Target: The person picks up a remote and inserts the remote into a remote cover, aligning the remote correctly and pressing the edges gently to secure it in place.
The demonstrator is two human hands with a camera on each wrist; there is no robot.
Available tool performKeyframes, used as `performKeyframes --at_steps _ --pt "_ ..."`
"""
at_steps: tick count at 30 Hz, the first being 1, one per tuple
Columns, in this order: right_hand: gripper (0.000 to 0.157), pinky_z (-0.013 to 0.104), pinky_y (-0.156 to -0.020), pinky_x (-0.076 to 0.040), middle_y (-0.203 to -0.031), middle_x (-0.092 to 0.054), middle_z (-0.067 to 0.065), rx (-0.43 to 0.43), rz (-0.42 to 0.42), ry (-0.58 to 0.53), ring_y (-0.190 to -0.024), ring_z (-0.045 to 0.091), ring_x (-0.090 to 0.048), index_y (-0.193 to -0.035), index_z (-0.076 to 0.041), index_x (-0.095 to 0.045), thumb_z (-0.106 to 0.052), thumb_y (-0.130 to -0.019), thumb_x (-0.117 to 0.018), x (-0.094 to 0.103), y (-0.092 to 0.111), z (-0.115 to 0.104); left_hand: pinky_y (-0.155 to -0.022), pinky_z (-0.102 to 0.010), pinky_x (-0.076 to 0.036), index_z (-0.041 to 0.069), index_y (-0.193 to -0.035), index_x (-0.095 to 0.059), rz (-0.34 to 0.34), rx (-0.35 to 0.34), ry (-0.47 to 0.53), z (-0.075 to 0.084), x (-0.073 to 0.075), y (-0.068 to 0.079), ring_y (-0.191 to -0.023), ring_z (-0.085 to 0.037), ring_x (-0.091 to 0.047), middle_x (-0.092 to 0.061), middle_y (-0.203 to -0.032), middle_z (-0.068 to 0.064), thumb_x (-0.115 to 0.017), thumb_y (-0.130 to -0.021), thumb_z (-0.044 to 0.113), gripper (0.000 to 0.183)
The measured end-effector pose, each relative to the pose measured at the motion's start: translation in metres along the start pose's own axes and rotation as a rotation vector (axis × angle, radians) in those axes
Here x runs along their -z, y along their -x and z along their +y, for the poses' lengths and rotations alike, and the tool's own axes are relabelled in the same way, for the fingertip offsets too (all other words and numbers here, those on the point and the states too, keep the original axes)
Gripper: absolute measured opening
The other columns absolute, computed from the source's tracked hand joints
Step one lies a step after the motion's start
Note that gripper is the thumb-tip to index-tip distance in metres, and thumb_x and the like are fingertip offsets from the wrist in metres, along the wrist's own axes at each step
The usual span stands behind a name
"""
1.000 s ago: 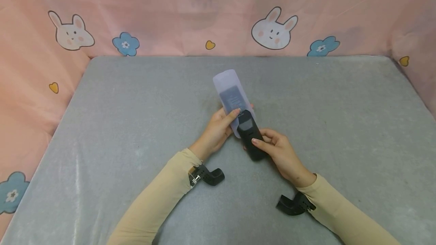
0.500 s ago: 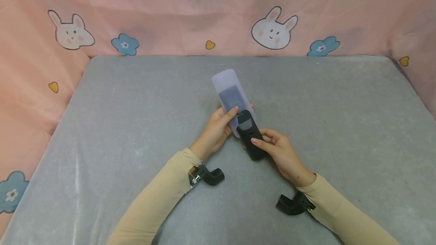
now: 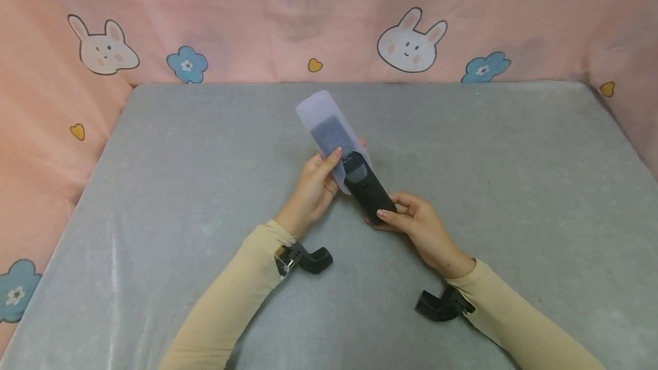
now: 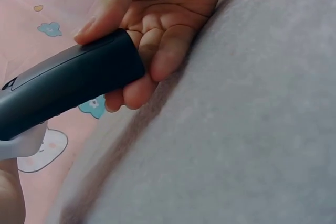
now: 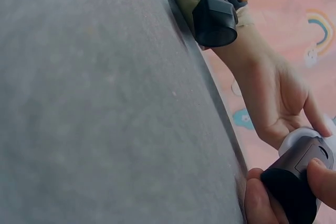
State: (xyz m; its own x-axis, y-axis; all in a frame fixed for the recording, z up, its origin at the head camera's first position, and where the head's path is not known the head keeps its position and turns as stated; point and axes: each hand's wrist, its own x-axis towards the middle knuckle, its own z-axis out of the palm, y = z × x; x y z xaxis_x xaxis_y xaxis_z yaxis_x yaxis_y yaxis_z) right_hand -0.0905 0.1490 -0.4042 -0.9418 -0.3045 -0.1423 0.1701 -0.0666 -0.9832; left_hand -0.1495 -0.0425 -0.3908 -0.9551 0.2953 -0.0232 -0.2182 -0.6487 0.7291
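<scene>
My left hand holds a long, translucent lavender case-like piece with rounded ends, thumb on top. A dark printed rectangle shows on or through it. My right hand pinches the near end of a black handheld device, thumb above and fingers beneath. The device's far end overlaps the lavender piece beside my left thumb. In the left wrist view the device's smooth body tapers away from my right fingers. In the right wrist view a small dark opening marks its far end.
A grey cloth-covered table lies below both hands. Behind it hangs a pink curtain printed with rabbits and flowers. Black wrist cameras are strapped over beige sleeves.
My left hand and the lavender piece have moved left and away. The black device has swung to a flatter slant, its far end going left. My right hand has barely moved.
</scene>
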Motion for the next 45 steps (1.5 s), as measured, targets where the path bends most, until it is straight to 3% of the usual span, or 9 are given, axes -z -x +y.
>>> performKeyframes --at_steps 5,22,27,34,39,45 --pt "0.033 0.039 -0.081 -0.053 -0.113 -0.057 0.036 0.006 -0.003 -0.014 -0.088 0.025 -0.068 -0.115 0.019 -0.047 0.005 -0.089 -0.06 0.0005 -0.0004 0.001 -0.107 -0.036 -0.033 -0.011 -0.139 -0.031 -0.009 0.009 -0.021 -0.0026 -0.0013 0.0005 -0.132 -0.035 -0.035 -0.037 -0.14 -0.03 -0.033 -0.102 0.006 0.041" --pt "0.025 0.037 -0.082 -0.052 -0.105 -0.066 0.02 0.012 0.003 -0.053 -0.089 0.025 -0.068 -0.109 0.015 -0.051 0.002 -0.09 -0.06 0.0012 0.0005 0.0018 -0.107 -0.035 -0.032 -0.012 -0.139 -0.03 -0.082 0.008 -0.072 -0.007 -0.0031 0.0026 -0.132 -0.033 -0.036 -0.036 -0.141 -0.029 -0.032 -0.102 0.006 0.041" --pt "0.028 0.035 -0.082 -0.053 -0.104 -0.066 0.02 0.004 0.009 -0.024 -0.089 0.024 -0.068 -0.11 0.016 -0.051 0.0 -0.09 -0.061 0.0006 0.0018 0.001 -0.107 -0.034 -0.033 -0.011 -0.138 -0.035 -0.097 0.004 -0.137 -0.0074 -0.0029 0.0031 -0.13 -0.03 -0.041 -0.041 -0.14 -0.027 -0.035 -0.103 0.008 0.04" --pt "0.032 0.024 -0.075 -0.053 -0.093 -0.068 0.001 -0.01 0.067 0.065 -0.084 0.012 -0.065 -0.115 0.01 -0.051 0.0 -0.088 -0.063 -0.0015 0.0028 -0.0024 -0.102 -0.034 -0.039 -0.012 -0.136 -0.037 -0.071 0.025 -0.174 -0.0081 -0.0037 0.0029 -0.12 -0.022 -0.052 -0.043 -0.136 -0.029 -0.037 -0.102 0.007 0.039" --pt "0.027 0.022 -0.073 -0.052 -0.089 -0.065 0.002 0.013 0.083 0.111 -0.08 0.011 -0.065 -0.111 0.01 -0.052 0.001 -0.088 -0.063 -0.0034 0.003 -0.0046 -0.1 -0.035 -0.041 -0.011 -0.136 -0.038 -0.079 0.066 -0.217 -0.0099 -0.0029 0.0035 -0.121 -0.026 -0.051 -0.045 -0.134 -0.028 -0.037 -0.102 0.009 0.039" --pt "0.027 0.021 -0.069 -0.052 -0.088 -0.065 0.002 -0.009 0.074 0.13 -0.079 0.009 -0.065 -0.11 0.012 -0.051 0.0 -0.089 -0.062 -0.0034 0.0023 -0.004 -0.103 -0.034 -0.038 -0.008 -0.138 -0.036 -0.097 0.062 -0.219 -0.0104 -0.0038 0.004 -0.125 -0.029 -0.047 -0.045 -0.136 -0.027 -0.037 -0.103 0.01 0.04"
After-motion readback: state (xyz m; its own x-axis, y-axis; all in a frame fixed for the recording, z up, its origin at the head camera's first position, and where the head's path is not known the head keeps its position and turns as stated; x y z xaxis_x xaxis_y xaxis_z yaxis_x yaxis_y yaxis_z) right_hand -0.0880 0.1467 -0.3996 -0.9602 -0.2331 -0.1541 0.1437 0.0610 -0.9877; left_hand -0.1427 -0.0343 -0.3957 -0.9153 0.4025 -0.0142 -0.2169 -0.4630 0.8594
